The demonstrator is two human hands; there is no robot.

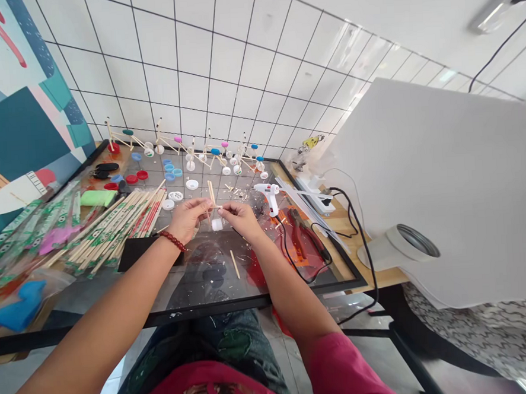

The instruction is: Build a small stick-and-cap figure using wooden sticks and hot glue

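Observation:
My left hand point(189, 219), with a red bead bracelet at the wrist, pinches short wooden chopstick pieces point(211, 191) that stand upright between the fingertips. From the other side my right hand point(242, 218) is closed on a small wooden piece touching them; how the pieces join is too small to tell. Just under the hands lies a small white object point(217, 224). A loose stick point(235, 264) rests on the glass tabletop nearer to me. Right of my right hand is a white glue gun point(269, 198). White bottle caps point(168, 204) lie beyond my left hand.
Several small stick-and-cap bicycle models point(216, 152) line the wall side. Wrapped chopsticks point(113, 230) are heaped at left, near blue caps point(169, 167). Red-handled pliers point(298, 233), a black cable point(369, 256) and a power strip point(319, 196) occupy the right.

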